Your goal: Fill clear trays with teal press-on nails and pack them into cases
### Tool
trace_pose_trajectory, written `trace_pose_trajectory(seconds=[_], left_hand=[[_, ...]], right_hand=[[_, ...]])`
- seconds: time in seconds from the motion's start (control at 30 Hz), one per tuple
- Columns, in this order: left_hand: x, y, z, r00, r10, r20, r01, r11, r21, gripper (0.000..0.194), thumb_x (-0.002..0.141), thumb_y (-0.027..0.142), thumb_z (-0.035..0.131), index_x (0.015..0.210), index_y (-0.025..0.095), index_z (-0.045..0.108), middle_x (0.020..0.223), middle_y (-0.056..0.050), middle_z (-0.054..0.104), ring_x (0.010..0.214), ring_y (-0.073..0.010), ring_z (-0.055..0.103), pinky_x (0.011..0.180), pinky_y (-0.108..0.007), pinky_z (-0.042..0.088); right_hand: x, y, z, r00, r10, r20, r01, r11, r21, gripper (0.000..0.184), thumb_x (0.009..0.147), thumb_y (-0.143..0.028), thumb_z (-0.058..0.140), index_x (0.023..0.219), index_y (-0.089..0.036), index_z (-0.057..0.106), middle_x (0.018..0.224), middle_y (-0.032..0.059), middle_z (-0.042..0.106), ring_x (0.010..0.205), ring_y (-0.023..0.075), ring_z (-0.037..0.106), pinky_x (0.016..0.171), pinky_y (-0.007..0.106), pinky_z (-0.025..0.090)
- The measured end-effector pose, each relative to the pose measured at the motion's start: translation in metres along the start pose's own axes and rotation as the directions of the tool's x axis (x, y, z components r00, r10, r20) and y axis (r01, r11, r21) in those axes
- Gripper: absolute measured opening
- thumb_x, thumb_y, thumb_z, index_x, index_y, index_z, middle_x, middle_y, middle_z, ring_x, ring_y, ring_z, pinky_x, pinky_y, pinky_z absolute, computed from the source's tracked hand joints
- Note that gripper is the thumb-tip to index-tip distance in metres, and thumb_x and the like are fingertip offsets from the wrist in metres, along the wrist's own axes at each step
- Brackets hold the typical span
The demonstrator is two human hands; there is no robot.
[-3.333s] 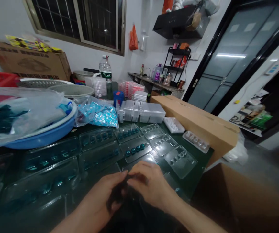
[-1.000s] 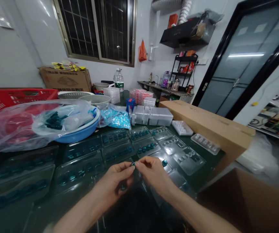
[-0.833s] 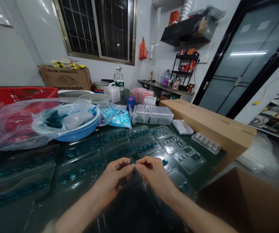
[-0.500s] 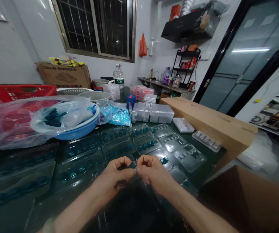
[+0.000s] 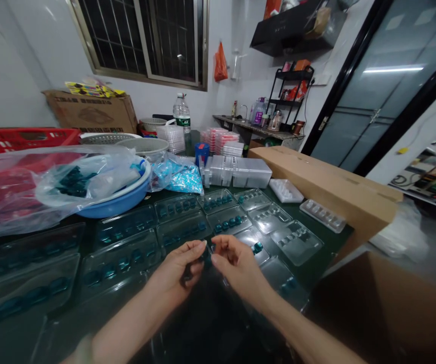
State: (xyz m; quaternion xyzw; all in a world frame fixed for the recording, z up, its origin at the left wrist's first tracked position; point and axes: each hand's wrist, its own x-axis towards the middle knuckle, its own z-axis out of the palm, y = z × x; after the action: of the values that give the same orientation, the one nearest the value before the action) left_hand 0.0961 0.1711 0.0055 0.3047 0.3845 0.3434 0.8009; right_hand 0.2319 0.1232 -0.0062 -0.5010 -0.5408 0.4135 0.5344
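- While you are working over the dark green desk [image 5: 330, 242], your left hand [image 5: 176, 265] is curling its thumb and fingers around a small teal piece [image 5: 206, 257], pinching it at the fingertips.
- Your right hand [image 5: 236, 265] is hanging loosely curled just beside that piece, and you cannot tell from this view whether its fingertips are touching it.
- The small teal piece is sitting between your hands, partly hidden by your left fingers, above the near edge of the trays.
- A clear blister tray [image 5: 248, 237] is lying just past your right hand, with a teal bead [image 5: 257, 247] sitting in one of its hollows.
- More clear blister trays [image 5: 119, 263] are spreading across the desk to your left and ahead of you, many carrying rows of teal beads.
- A blue plastic basin [image 5: 115, 205] is sitting beyond them, holding a clear plastic bag [image 5: 74, 182] of dark teal pieces.
- A bag of light blue pieces [image 5: 176, 177] is lying against the basin's right side.
- Stacked clear plastic boxes [image 5: 236, 172] are standing behind the trays, and a long cardboard box [image 5: 316, 192] is lying along the desk's right side.
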Motion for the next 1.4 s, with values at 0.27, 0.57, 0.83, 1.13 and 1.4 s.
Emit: trace_pose_trajectory(seconds=[0.27, 0.57, 0.83, 1.13, 1.4], left_hand=[[0.026, -0.006, 0.008, 0.992, -0.123, -0.023, 0.125, 0.989, 0.077, 0.019, 0.067, 0.028, 0.063, 0.07, 0.012, 0.053, 0.052, 0.004, 0.042, 0.036, -0.0006, 0.034, 0.031, -0.011, 0.014], [0.05, 0.001, 0.006, 0.971, -0.186, -0.148, 0.177, 0.981, -0.073, 0.021, 0.067, 0.024, 0.061, 0.079, 0.007, 0.057, 0.069, -0.006, 0.052, 0.051, -0.0086, 0.048, 0.031, -0.015, 0.024], [0.036, 0.011, 0.003, 0.94, -0.183, -0.288, 0.185, 0.982, -0.02, 0.02, 0.063, 0.013, 0.062, 0.082, 0.006, 0.062, 0.08, -0.013, 0.058, 0.062, -0.0162, 0.055, 0.036, -0.019, 0.034], [0.042, 0.009, 0.0, 0.944, -0.173, -0.28, 0.19, 0.981, 0.032, 0.02, 0.063, 0.015, 0.064, 0.081, 0.007, 0.063, 0.078, -0.013, 0.059, 0.059, -0.0139, 0.054, 0.034, -0.018, 0.032], [0.048, 0.004, -0.007, 0.956, -0.157, -0.249, 0.173, 0.984, 0.041, 0.021, 0.061, 0.016, 0.066, 0.081, 0.008, 0.063, 0.081, -0.011, 0.058, 0.061, -0.0143, 0.054, 0.035, -0.018, 0.033]], right_hand=[[0.009, 0.002, -0.02, 0.947, -0.298, 0.118, 0.319, 0.83, -0.458, 0.013, 0.073, -0.016, 0.055, 0.086, -0.019, 0.059, 0.072, -0.0015, 0.053, 0.064, 0.0087, 0.05, 0.059, 0.02, 0.038], [0.141, 0.045, -0.132, 0.979, -0.18, -0.094, 0.051, 0.666, -0.744, 0.017, 0.081, -0.025, 0.048, 0.088, -0.011, 0.056, 0.07, 0.0024, 0.059, 0.062, 0.0114, 0.055, 0.057, 0.023, 0.044], [0.221, 0.104, -0.182, 1.0, -0.002, 0.0, 0.001, 0.51, -0.86, 0.025, 0.084, -0.029, 0.047, 0.103, -0.014, 0.051, 0.1, 0.0054, 0.054, 0.083, 0.0154, 0.055, 0.07, 0.033, 0.047], [0.231, 0.108, -0.183, 0.998, 0.044, 0.055, 0.036, 0.341, -0.939, 0.026, 0.084, -0.029, 0.047, 0.105, -0.014, 0.051, 0.104, 0.0061, 0.053, 0.088, 0.0169, 0.054, 0.075, 0.036, 0.046], [0.217, 0.099, -0.172, 0.989, 0.116, 0.089, 0.067, 0.185, -0.981, 0.025, 0.084, -0.028, 0.047, 0.105, -0.014, 0.051, 0.105, 0.0061, 0.053, 0.089, 0.0171, 0.054, 0.075, 0.036, 0.046]])
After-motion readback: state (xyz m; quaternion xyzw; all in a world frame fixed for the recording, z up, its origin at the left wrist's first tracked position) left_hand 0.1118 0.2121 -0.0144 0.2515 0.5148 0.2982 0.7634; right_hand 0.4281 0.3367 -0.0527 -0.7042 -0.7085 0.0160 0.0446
